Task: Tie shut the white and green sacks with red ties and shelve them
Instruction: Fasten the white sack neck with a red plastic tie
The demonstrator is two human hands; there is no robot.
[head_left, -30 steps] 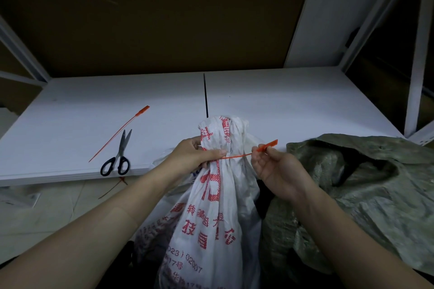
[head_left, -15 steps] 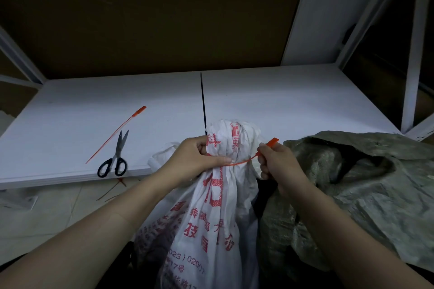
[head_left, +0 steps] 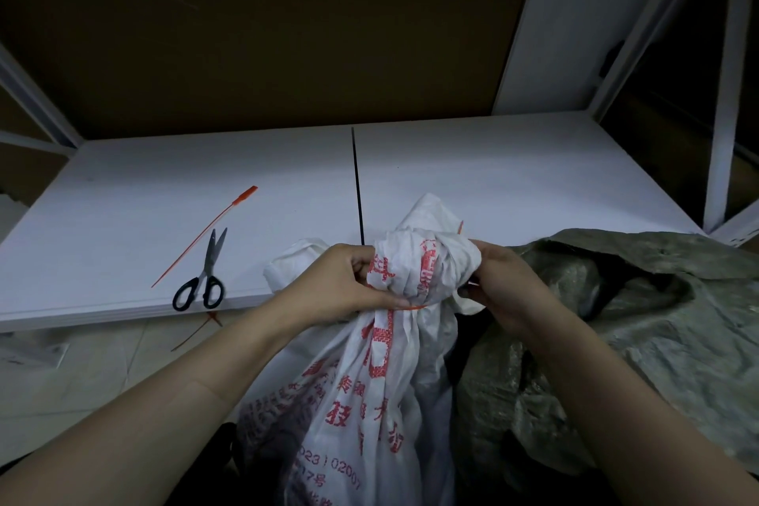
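Observation:
The white sack (head_left: 369, 390) with red print stands in front of me, its neck bunched. My left hand (head_left: 332, 283) grips the gathered neck from the left. A red tie (head_left: 417, 306) circles the neck just below the bunch; only a short stretch shows. My right hand (head_left: 499, 283) holds the right side of the bunched top, fingers curled round the fabric; the tie's end is hidden there. The green sack (head_left: 640, 320) lies open to the right, untied. A spare red tie (head_left: 205, 234) lies on the white shelf (head_left: 513, 177).
Black-handled scissors (head_left: 203, 279) lie near the shelf's front edge, beside the spare tie. A thin red piece (head_left: 197, 335) lies on the floor below the edge. White shelf uprights (head_left: 727, 86) stand at the right. A brown backboard closes the rear.
The red tie's loop has closed tight round the white sack's neck. My right hand left the tie's free end and moved onto the bunched top; the sack's top leaned right.

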